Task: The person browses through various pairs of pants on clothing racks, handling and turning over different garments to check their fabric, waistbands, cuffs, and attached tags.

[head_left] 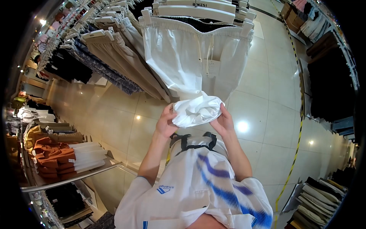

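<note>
White trousers with an elastic waist and drawstrings hang by clips from a white hanger. The lower end of one leg is bunched up into a rounded opening between my hands. My left hand grips the left side of this bunched cloth, its fingertips partly tucked at the edge. On the right side, my right hand pinches the rim of the cloth, thumb towards the inside. The other trouser leg hangs down behind, at the right.
Beige trousers and patterned trousers hang on the rack at the left. Orange garments lie on a shelf at the lower left. Dark clothes hang at the right, beyond a yellow-black floor strip. Folded stacks are at the lower right.
</note>
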`<action>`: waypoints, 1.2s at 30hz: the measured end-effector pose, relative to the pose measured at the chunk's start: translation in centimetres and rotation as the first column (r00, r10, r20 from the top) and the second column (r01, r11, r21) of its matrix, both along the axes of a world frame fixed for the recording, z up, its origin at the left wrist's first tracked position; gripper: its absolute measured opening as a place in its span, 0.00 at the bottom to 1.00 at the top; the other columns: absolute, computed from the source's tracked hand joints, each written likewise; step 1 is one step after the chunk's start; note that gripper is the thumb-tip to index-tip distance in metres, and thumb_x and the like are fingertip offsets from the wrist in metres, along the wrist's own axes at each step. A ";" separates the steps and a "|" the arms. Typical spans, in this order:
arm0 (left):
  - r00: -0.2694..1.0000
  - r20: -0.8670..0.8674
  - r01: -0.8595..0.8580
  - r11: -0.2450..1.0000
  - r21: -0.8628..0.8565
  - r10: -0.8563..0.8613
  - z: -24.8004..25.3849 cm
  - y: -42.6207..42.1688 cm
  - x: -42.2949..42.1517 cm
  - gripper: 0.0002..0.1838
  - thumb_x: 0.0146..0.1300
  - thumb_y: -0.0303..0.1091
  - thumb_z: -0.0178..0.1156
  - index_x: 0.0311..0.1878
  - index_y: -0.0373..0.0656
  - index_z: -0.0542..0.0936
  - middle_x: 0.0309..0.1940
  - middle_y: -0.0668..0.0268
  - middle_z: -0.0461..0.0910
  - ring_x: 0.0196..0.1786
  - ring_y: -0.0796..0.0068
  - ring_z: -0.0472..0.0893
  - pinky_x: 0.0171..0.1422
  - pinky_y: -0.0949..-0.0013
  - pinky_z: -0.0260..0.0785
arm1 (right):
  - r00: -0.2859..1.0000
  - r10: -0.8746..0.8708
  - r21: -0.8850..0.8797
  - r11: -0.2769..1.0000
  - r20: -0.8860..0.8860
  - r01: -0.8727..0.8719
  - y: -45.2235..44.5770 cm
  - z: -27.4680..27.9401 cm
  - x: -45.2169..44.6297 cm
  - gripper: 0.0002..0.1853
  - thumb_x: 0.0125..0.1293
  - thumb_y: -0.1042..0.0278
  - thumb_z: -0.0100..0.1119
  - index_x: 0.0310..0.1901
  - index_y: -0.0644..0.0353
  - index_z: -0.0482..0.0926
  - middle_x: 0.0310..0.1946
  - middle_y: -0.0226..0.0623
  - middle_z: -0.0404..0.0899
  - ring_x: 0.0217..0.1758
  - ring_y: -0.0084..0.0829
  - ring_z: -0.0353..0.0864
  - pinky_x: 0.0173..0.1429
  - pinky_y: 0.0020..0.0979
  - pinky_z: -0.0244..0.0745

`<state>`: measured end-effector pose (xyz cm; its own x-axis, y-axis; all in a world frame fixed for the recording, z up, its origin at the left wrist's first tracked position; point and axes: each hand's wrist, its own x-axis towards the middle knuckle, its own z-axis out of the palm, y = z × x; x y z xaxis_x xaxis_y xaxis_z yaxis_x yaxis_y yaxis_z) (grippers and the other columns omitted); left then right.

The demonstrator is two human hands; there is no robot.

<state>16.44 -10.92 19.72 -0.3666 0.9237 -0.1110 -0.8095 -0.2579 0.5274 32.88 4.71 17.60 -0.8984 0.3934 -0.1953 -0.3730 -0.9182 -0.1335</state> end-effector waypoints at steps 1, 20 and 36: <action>1.000 -0.001 0.000 1.000 0.000 0.000 -0.2 -0.3 -0.2 0.16 0.59 0.23 0.55 0.52 0.38 0.71 0.47 0.59 0.77 0.52 0.63 0.78 0.59 0.60 0.71 | 1.000 0.000 0.000 1.000 -0.001 0.000 0.0 0.0 0.2 0.22 0.68 0.59 0.55 0.58 0.63 0.71 0.56 0.40 0.75 0.63 0.37 0.71 0.70 0.38 0.61; 0.358 -0.928 -0.527 0.797 -0.294 -0.106 -5.6 -1.3 -0.5 0.08 0.55 0.21 0.57 0.28 0.37 0.66 0.16 0.64 0.71 0.16 0.71 0.77 0.17 0.69 0.67 | 0.639 -0.719 0.803 -0.198 0.271 -0.563 1.1 -1.9 1.0 0.13 0.52 0.78 0.55 0.41 0.57 0.80 0.40 0.40 0.78 0.35 0.47 0.80 0.38 0.40 0.75; -0.181 -0.929 -0.757 0.649 -0.077 -0.322 -7.2 -2.4 -2.2 0.14 0.51 0.18 0.58 0.21 0.39 0.62 0.12 0.64 0.69 0.15 0.73 0.77 0.18 0.70 0.65 | 0.471 -0.762 0.396 -0.304 0.445 -0.866 0.4 -1.0 1.3 0.26 0.55 0.77 0.54 0.59 0.58 0.71 0.34 0.55 0.79 0.27 0.48 0.80 0.36 0.42 0.76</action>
